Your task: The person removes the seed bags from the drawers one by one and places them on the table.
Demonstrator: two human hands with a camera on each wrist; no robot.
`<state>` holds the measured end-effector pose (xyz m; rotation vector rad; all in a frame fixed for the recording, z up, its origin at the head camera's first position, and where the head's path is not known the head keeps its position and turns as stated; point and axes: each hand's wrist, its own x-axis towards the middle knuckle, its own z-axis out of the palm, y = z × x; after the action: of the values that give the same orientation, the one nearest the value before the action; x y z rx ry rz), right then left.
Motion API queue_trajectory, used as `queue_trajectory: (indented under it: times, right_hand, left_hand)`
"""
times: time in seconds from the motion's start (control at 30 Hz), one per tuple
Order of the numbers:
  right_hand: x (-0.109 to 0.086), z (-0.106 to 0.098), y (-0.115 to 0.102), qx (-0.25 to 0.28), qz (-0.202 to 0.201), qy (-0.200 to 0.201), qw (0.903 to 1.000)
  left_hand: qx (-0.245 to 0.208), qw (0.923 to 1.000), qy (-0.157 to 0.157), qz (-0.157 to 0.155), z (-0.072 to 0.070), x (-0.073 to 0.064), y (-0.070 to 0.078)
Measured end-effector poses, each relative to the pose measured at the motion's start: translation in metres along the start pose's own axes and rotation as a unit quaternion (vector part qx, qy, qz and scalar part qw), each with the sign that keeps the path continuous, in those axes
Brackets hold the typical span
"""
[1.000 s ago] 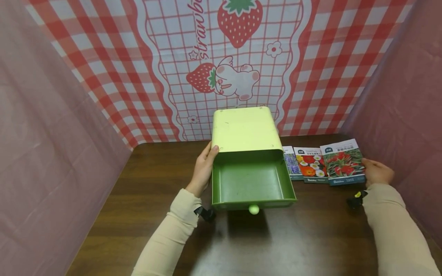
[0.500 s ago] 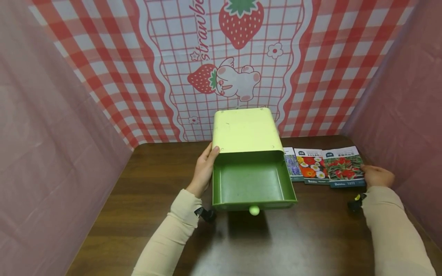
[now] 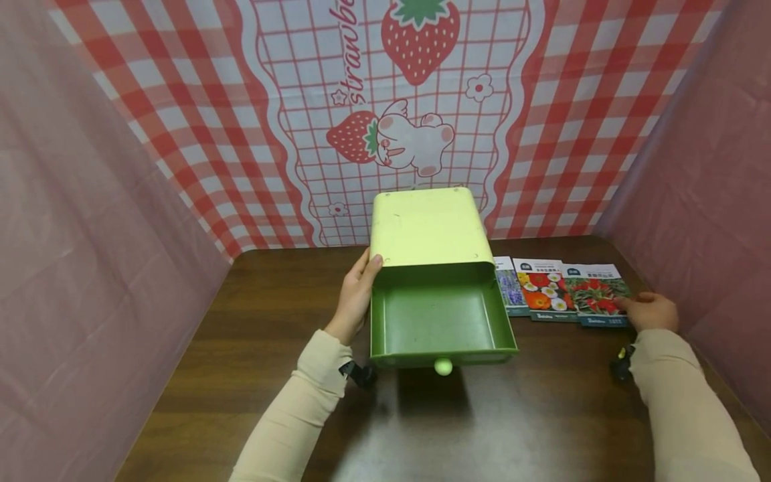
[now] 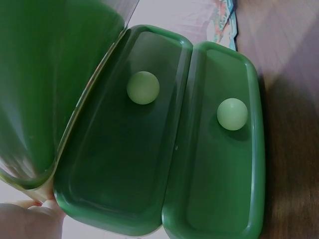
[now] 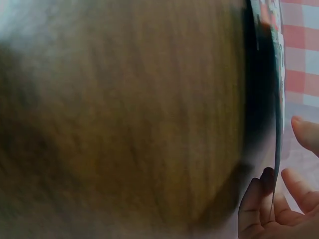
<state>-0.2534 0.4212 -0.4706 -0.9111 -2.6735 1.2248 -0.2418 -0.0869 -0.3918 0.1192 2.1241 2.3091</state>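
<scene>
A pale yellow-green drawer box (image 3: 427, 227) stands mid-table, its green inside (image 3: 434, 318) open toward me with nothing in it. In the left wrist view, two green drawer fronts (image 4: 209, 164) with round pale knobs (image 4: 232, 114) show side by side. My left hand (image 3: 352, 294) grips the box's left side, thumb at the upper edge. To the right, my right hand (image 3: 653, 313) holds the lower right edge of a red-flower seed packet (image 3: 596, 294), which lies flat. Fingers stand on both sides of that edge in the right wrist view.
Next to it lie a seed packet with red, orange and white flowers (image 3: 545, 291) and one with purple flowers (image 3: 510, 288), partly hidden by the box. Behind the wooden table (image 3: 271, 308) hangs a checked strawberry cloth (image 3: 211, 120). Pink cloth walls (image 3: 693, 167) flank both sides.
The red-flower packet, tilted and raised a second ago, has come down flat beside the others. My right hand has shifted slightly left over its edge. The left hand and box stay put.
</scene>
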Motion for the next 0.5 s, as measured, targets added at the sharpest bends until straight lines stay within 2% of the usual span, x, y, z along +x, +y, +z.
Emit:
queue_trajectory:
  times: [0.1, 0.2, 0.5]
  right_hand:
    - [0.000, 0.000, 0.002, -0.020, -0.019, -0.019, 0.9994]
    - [0.001, 0.001, 0.004, -0.043, -0.037, -0.025, 0.9981]
    - [0.011, 0.008, 0.004, -0.122, -0.055, 0.000, 0.9910]
  left_hand:
    - [0.002, 1.0000, 0.004, 0.008, 0.000, 0.000, -0.002]
    - [0.005, 0.9999, 0.009, 0.014, -0.001, 0.005, -0.010]
    - [0.002, 0.9998, 0.015, 0.015, -0.001, 0.005, -0.013]
